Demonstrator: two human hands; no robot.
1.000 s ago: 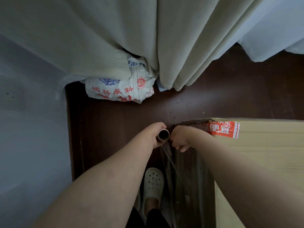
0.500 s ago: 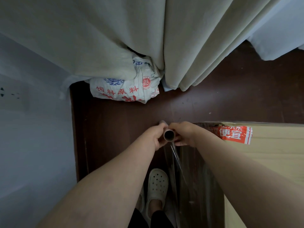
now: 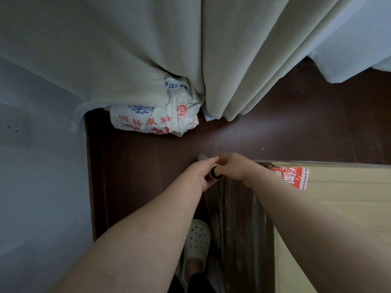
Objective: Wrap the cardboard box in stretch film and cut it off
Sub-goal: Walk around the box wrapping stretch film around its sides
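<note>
Beside cardboard box [image 3: 349,199], hands [image 3: 213,173] grip film roll [image 3: 214,174]; printed sack [image 3: 156,117], curtain [image 3: 222,60] beyond

White sack [image 3: 152,117]: red "饲料原料". Red tape [image 3: 293,176] on cardboard box [image 3: 349,187]: white "宜".

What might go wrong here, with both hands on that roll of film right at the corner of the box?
The film hangs wrinkled down the side of the cardboard box; it may bunch instead of lying flat. Both the left hand and right hand crowd the roll at the corner, so the grip could slip. A foot in a white clog stands right beside the film and could catch it.
</note>
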